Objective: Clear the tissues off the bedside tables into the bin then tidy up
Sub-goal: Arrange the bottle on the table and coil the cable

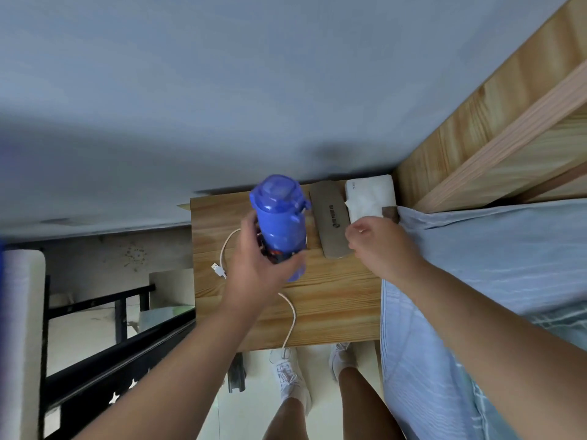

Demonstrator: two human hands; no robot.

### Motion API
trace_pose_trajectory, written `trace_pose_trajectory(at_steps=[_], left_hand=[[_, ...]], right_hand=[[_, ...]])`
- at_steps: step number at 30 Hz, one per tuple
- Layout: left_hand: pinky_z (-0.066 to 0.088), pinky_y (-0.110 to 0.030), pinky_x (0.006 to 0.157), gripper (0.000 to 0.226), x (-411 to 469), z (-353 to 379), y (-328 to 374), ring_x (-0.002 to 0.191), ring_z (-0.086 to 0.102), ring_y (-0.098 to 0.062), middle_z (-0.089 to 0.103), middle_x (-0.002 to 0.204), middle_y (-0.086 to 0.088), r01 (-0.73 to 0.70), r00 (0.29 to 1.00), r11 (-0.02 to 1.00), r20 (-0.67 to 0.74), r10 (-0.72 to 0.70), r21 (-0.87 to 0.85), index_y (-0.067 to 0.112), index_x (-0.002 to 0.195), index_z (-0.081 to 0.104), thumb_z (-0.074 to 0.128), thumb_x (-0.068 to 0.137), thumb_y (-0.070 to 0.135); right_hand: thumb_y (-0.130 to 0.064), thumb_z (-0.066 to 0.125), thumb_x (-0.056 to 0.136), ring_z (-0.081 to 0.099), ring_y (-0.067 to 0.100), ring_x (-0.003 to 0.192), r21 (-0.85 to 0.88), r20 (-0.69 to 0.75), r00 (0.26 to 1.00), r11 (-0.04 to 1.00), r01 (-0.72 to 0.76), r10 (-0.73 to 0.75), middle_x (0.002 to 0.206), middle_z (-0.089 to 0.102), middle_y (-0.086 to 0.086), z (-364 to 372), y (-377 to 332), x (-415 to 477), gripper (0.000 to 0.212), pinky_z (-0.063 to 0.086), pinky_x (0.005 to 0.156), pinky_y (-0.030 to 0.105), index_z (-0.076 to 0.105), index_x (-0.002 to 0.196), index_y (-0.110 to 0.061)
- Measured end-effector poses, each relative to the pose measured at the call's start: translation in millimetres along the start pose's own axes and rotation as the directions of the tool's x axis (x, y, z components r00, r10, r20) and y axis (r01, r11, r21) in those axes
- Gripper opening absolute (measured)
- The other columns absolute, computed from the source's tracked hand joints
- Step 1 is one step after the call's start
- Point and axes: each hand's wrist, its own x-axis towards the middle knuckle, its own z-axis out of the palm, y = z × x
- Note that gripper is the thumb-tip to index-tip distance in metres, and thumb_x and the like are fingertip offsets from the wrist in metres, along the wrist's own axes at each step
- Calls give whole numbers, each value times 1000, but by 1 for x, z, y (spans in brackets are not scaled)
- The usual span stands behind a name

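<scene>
Now left hand grips the blue bottle; right hand, grip unclear, beside tissue pack; grey case print illegible.

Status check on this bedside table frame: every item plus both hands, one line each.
Blue plastic water bottle: lid closed, gripped low by left hand.
White tissue pack: open, tissue sticking out.
Grey flat case: lying flat.
White USB cable: plug end loose, not connected.
Right hand: fingers curled beside tissue pack; hold unclear.

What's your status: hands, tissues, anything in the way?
Left hand grips blue plastic bottle over wooden bedside table. Right hand curled beside white tissue pack, grip unclear. Grey flat case, white USB cable on table.
</scene>
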Motion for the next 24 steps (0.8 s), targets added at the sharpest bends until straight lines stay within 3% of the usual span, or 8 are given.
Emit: trace_pose_trajectory(at_steps=[4,7,10,12,15,18,22,24], left_hand=[[59,-19,77,69,35,22,10,94,70,2,69,103,33,-32,992,999,-122,30,-21,57,114,46,92,68,35],[63,-40,86,68,54,36,9,97,71,-7,71,105,25,-51,983,996,-180,38,-73,54,115,48,92,71,27],[61,-39,93,73,66,40,5,108,70,-11,71,115,17,-73,975,996,-215,59,-58,59,118,47,91,70,28],[60,-29,89,72,71,41,3,106,69,-8,70,112,21,-94,972,995,-219,88,-18,67,112,46,89,69,28],[56,-16,83,76,78,41,-1,104,68,-6,69,110,23,-117,973,993,-200,116,7,71,109,47,90,72,19],[60,-28,91,75,80,45,-2,109,68,-9,69,114,20,-116,974,993,-195,116,11,69,112,47,90,72,22],[61,-29,91,77,83,52,-1,109,68,-5,69,116,22,-110,973,994,-206,108,5,68,114,46,92,70,26],[60,-38,97,79,83,54,-3,114,67,-11,67,121,16,-100,974,995,-201,100,8,63,117,46,95,68,26]], right_hand=[[-29,52,95,72,41,90,150,40,995,983,-101,96,92,74,19,18,14,-5,29,57,73,43,71,97,-7],[-23,58,98,72,27,76,288,112,973,930,-227,203,86,74,9,31,24,-9,30,63,77,45,69,114,-1],[-14,56,101,60,21,65,496,278,900,752,-433,335,85,72,14,37,24,-12,38,62,65,34,57,131,11],[-18,59,102,70,25,76,530,323,875,697,-482,360,103,75,23,38,24,-12,34,66,71,38,59,130,1],[-27,60,104,76,30,91,585,346,868,641,-497,356,105,76,17,41,22,-10,29,64,71,36,60,125,-7],[-27,60,104,75,28,93,626,351,869,603,-494,348,108,75,14,44,17,-5,24,64,71,35,60,121,-11],[-25,56,105,74,26,94,644,334,876,594,-481,348,112,73,11,44,17,0,13,64,74,36,59,112,-14],[-24,54,106,74,28,97,661,320,878,580,-477,356,114,73,11,43,17,0,12,63,78,38,59,112,-14]])
